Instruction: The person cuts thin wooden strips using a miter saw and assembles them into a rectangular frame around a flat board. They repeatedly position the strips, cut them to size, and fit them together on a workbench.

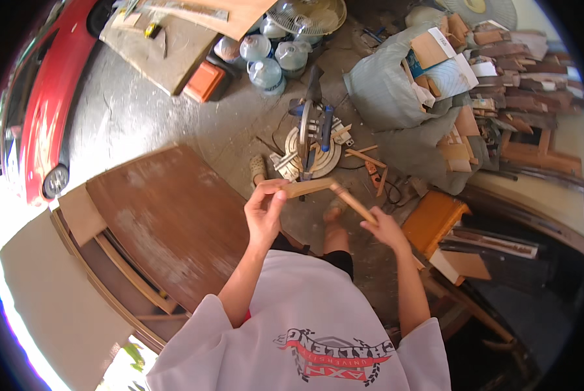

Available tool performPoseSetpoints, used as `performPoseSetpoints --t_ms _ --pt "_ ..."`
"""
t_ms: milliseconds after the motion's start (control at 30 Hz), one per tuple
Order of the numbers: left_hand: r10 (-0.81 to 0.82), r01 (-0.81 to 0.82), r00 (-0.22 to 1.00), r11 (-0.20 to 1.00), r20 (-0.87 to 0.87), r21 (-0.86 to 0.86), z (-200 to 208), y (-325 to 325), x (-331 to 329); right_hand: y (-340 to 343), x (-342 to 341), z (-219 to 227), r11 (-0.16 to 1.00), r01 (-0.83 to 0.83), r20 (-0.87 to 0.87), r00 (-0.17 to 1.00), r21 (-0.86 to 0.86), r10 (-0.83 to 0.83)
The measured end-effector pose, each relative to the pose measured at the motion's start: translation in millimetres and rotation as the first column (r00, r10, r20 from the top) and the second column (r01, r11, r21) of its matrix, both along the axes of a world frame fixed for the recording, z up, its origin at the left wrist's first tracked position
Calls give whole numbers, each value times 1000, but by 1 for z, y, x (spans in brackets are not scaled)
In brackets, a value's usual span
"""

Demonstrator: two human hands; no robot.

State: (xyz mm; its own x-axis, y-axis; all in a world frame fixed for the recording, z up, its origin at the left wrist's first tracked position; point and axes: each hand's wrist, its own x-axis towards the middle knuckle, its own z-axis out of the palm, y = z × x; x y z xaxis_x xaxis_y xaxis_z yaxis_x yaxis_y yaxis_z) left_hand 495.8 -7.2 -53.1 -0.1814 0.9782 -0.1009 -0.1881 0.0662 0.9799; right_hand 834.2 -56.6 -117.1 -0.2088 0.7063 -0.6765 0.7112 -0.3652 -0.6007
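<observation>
My left hand (pixel 264 216) pinches the left end of a short, pale wooden strip (pixel 309 188) between thumb and fingers. In my right hand (pixel 388 232) is a second wooden strip (pixel 355 204), rounder-looking, gripped by its lower right end. The strips' far ends meet in front of my body; whether they are joined or only touching, I cannot tell. Beyond them on the floor stands a blue and silver miter saw (pixel 314 133). Thin wood offcuts (pixel 365 156) and an orange tool (pixel 372 174) lie to the saw's right.
A brown wooden panel (pixel 168 221) is at my left, a red car (pixel 60 98) farther off. Large water bottles (pixel 266 77) and an orange box (pixel 204 82) stand ahead. Sacks of scrap wood (pixel 389 78) and stacked timber (pixel 533 91) fill the right, near an orange wooden piece (pixel 434 221).
</observation>
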Motion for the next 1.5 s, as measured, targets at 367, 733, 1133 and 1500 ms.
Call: performPoseSetpoints --t_ms 367,733,1133,1500 --pt "156 -115 716 988 -681 105 -12 13 -39 32 -148 -52 888 -344 -354 825 304 441" --pt "388 296 268 838 -882 459 -49 0 -119 -19 -311 -172 685 -113 -191 916 719 352" --pt "-73 619 148 785 -986 35 -355 -50 -66 37 -44 -419 956 -257 311 928 144 203" --pt "-120 624 145 782 -982 -4 -566 -56 -11 171 -50 -615 662 -600 513 780 449 358"
